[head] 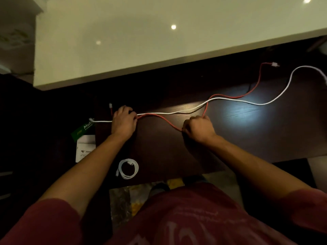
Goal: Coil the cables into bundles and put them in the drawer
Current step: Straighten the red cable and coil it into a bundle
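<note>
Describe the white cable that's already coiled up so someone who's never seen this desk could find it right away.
Start at the dark wooden desk and look at its near edge, just inside the person's left forearm. The coiled white cable lies there as a small neat ring. Unlike the long white cable and the red cable, which are stretched out across the desk, it is wound up and untouched.

Dim room. Dark wood-grain worktop (247,131) with one bright light patch; glossy pale shelf (141,41) above reflects ceiling spotlights; patterned floor (123,200) below.

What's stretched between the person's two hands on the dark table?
In the head view, a sagging span of red cable runs from left hand to right hand.
</note>
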The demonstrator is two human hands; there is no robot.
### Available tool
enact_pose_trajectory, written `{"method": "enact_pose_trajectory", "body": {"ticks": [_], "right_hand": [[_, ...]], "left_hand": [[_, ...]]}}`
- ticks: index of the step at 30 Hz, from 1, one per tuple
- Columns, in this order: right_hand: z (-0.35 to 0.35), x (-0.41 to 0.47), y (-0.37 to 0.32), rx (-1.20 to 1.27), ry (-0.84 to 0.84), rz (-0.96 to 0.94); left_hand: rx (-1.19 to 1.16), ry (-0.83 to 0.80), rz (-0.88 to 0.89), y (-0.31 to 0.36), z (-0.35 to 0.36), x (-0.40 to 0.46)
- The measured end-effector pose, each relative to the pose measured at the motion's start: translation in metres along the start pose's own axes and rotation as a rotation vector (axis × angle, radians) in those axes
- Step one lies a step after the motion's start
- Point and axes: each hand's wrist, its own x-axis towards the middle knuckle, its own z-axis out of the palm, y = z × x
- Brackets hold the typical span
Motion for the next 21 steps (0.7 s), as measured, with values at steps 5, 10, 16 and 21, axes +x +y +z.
{"method": "enact_pose_trajectory", "body": {"ticks": [5, 10, 16, 21], "right_hand": [[-0.04, -0.003, 0.024, 0.523, 0.068, 0.086], [-0.126, -0.019, 0.031, 1.053, 0.244, 0.015], [-0.206, -0.064, 0.042, 1.509, 0.455, -0.104], [-0.203, -0.095, 0.038, 1.582, 0.459, -0.124]], "left_hand": [[-0.177, 0.118, -0.132, 0.016, -0.028, -0.003], [-0.367, 0.218, -0.298, 0.029, -0.066, -0.004], [-0.595, 0.231, -0.322, 0.033, -0.083, -0.008], [-0.955, 0.08, -0.165, 0.065, -0.117, -0.011]]}}
